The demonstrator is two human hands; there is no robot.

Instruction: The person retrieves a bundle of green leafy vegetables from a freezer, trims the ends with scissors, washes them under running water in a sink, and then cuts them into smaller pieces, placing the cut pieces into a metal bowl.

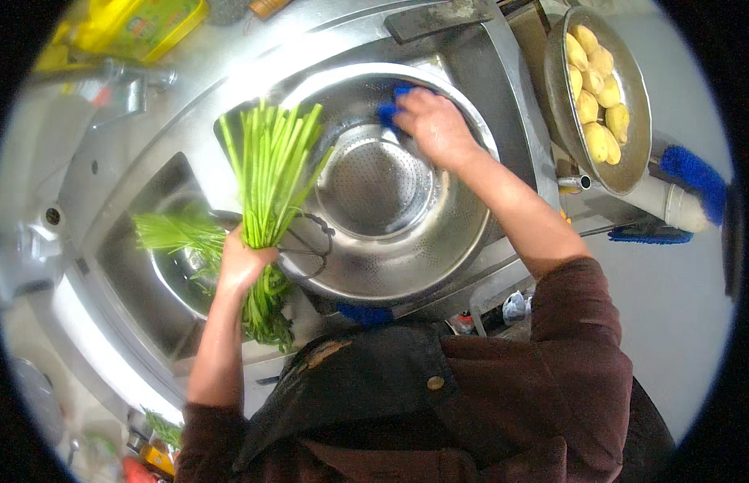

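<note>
My left hand [247, 259] is closed around a bunch of long green vegetable stalks [271, 169]. Cut ends fan out above the fist, and leafy tops [268, 308] hang below it. Inside a wide stainless steel colander [380, 259] with a perforated bottom, my right hand [437, 124] presses a blue cloth or scrubber [387, 113] to the far wall. Motion blur leaves its exact kind unclear. Beside my left wrist, more fine greens [175, 232] lie over a metal bowl [169, 275] in the left sink bay. A dark wire frame [323, 241] overlaps the colander's left rim.
On the right, a large metal wok-like pan [634, 121] holds several peeled potatoes [610, 93]. Blue brush-like bristles [691, 175] sit below it. A faucet [130, 87] and a yellow jug [145, 27] are at upper left. The steel sink rim [525, 90] borders the colander.
</note>
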